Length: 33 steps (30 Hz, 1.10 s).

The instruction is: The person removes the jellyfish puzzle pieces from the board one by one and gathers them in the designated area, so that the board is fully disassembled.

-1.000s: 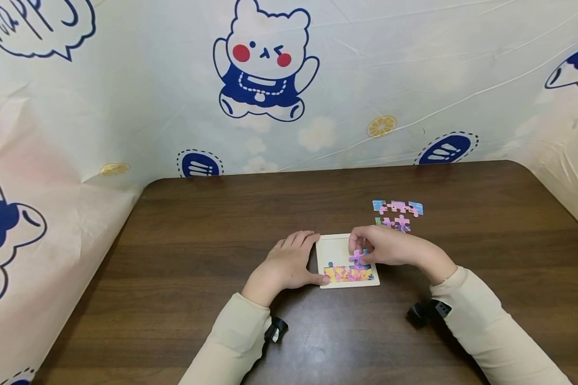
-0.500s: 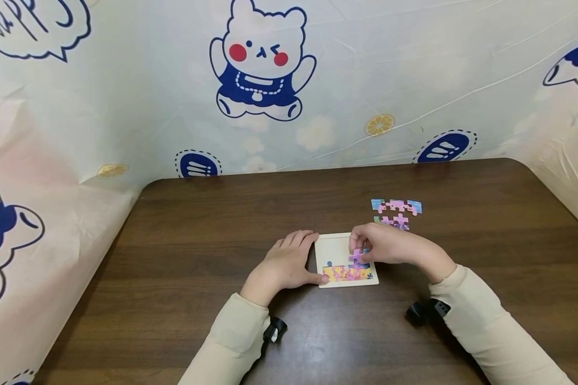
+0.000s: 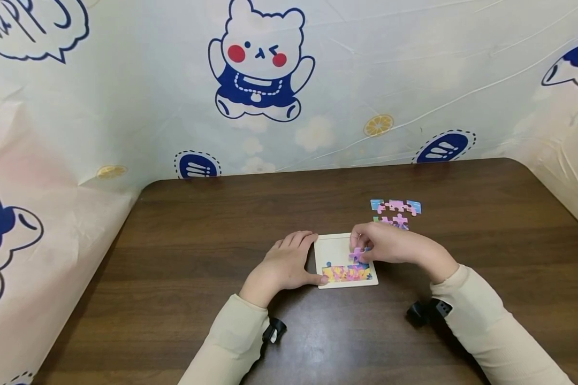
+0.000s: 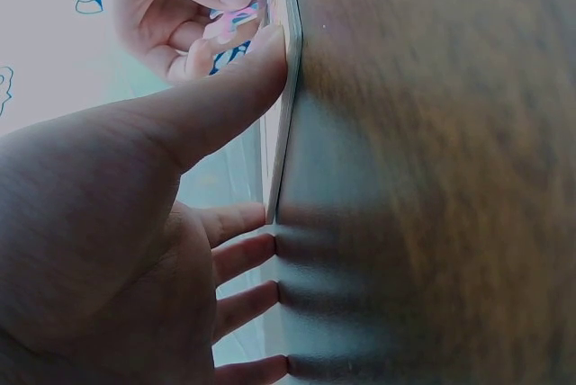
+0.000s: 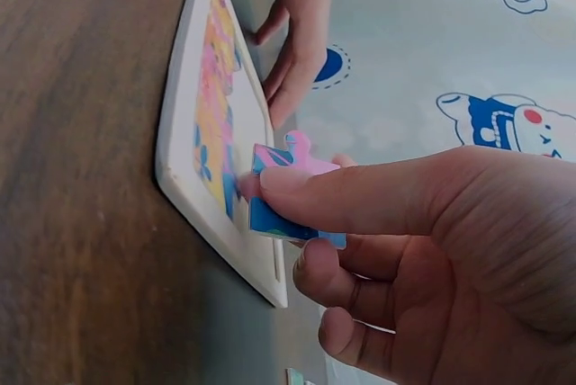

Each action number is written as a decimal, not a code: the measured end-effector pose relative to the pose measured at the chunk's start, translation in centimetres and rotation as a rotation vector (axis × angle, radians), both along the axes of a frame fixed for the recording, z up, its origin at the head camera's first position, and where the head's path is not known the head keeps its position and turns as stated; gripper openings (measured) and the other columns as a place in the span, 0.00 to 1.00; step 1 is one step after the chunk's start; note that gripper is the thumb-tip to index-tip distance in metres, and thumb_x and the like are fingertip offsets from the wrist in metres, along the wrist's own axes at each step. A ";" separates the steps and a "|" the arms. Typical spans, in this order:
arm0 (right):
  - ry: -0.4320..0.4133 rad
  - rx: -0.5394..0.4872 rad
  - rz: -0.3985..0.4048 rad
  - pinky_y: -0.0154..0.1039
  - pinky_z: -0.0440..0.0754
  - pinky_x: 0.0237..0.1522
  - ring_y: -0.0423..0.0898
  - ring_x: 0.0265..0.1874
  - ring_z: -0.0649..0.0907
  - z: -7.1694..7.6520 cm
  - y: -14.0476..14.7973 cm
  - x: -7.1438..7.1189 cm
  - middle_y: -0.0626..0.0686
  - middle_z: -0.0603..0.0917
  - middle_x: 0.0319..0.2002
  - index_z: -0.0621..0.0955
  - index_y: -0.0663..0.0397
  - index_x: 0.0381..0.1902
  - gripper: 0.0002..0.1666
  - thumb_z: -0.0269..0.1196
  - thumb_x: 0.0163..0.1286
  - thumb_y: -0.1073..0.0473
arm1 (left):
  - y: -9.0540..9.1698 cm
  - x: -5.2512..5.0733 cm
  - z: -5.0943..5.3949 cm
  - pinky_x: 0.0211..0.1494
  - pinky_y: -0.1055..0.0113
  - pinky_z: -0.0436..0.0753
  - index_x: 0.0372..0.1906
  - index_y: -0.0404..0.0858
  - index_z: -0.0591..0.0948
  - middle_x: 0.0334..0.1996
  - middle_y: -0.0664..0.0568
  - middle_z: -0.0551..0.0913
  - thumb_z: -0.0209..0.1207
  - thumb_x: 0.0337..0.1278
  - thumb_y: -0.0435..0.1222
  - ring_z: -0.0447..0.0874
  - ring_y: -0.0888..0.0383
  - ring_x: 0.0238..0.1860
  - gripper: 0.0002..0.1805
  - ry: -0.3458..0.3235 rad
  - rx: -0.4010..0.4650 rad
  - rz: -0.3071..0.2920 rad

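A shallow white puzzle tray point(image 3: 331, 247) lies on the table, its bottom row of yellow and pink puzzle pieces point(image 3: 347, 274) fitted together. My left hand point(image 3: 286, 264) steadies the tray's left side: the thumb presses on the lower left corner, and the fairly straight fingers rest on the table and against the edge. Between thumb and fingers, my right hand point(image 3: 392, 243) pinches a pink and blue jigsaw piece point(image 5: 277, 220) just above the joined row, at the tray's right side. Whether that piece touches the row is hard to tell.
Several loose pink and blue puzzle pieces point(image 3: 396, 206) lie in two rows behind the right hand, which partly covers the nearer row. The brown wooden table point(image 3: 197, 224) ends at a printed curtain point(image 3: 149, 96) at the back and sides.
Hands, tray and held jigsaw piece stay almost in the same place. The head view has shifted very slightly.
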State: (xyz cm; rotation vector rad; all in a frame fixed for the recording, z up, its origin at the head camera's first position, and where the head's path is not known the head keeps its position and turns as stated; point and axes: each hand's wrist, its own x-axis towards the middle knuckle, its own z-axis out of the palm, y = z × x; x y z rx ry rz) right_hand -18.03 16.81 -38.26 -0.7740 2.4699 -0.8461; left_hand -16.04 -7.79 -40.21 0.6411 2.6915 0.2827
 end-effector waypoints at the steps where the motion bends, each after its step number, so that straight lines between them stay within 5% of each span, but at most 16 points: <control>1: 0.004 -0.005 0.002 0.37 0.78 0.37 0.43 0.32 0.77 0.1 0.1 0.0 0.46 0.81 0.31 0.79 0.56 0.37 0.11 0.70 0.60 0.70 | 0.0 0.0 0.0 0.74 0.49 0.57 0.78 0.45 0.57 0.76 0.52 0.56 0.64 0.52 0.65 0.51 0.51 0.76 0.54 0.001 0.000 0.000; 17: 0.091 -0.020 -0.137 0.43 0.81 0.42 0.46 0.34 0.80 1.8 4.9 -1.4 0.48 0.85 0.33 0.80 0.60 0.39 0.07 0.67 0.65 0.69 | -0.1 0.2 0.2 0.74 0.50 0.57 0.78 0.44 0.57 0.75 0.52 0.57 0.64 0.52 0.64 0.51 0.51 0.76 0.53 0.000 0.007 -0.005; 26: 0.114 0.074 -0.292 0.44 0.77 0.34 0.50 0.32 0.78 1.7 8.4 -2.3 0.54 0.85 0.34 0.80 0.62 0.41 0.09 0.68 0.63 0.68 | 0.0 0.6 1.1 0.74 0.50 0.58 0.77 0.43 0.59 0.75 0.50 0.58 0.65 0.53 0.62 0.53 0.50 0.75 0.52 0.002 0.019 -0.006; 33: 0.105 0.109 -0.323 0.47 0.79 0.36 0.51 0.32 0.79 1.5 9.9 -2.6 0.57 0.85 0.35 0.79 0.64 0.40 0.08 0.65 0.64 0.70 | 0.0 0.5 1.1 0.74 0.50 0.58 0.77 0.43 0.59 0.75 0.51 0.58 0.65 0.53 0.62 0.53 0.50 0.75 0.52 0.009 0.015 -0.008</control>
